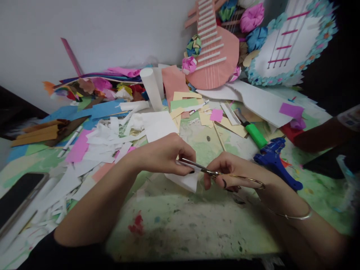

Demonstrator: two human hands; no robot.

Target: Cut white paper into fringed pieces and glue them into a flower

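My left hand (168, 153) pinches a piece of white paper (184, 180), which hangs below the fingers over the front part of the table. Gold-handled scissors (215, 174) are in my right hand (233, 170), its fingers closed round the handles. Their silver blades point left and meet the paper close to my left fingertips. How far the blades are apart is hard to make out. A larger white sheet (159, 125) lies on the table just behind my left hand.
White paper scraps (104, 137) heap up on the left, near a phone (21, 198). At right lie a blue glue gun (277, 161) and a green-handled knife (255, 135). A white paper roll (152, 88) stands behind. Paper instruments, one pink (227, 48), lean on the wall.
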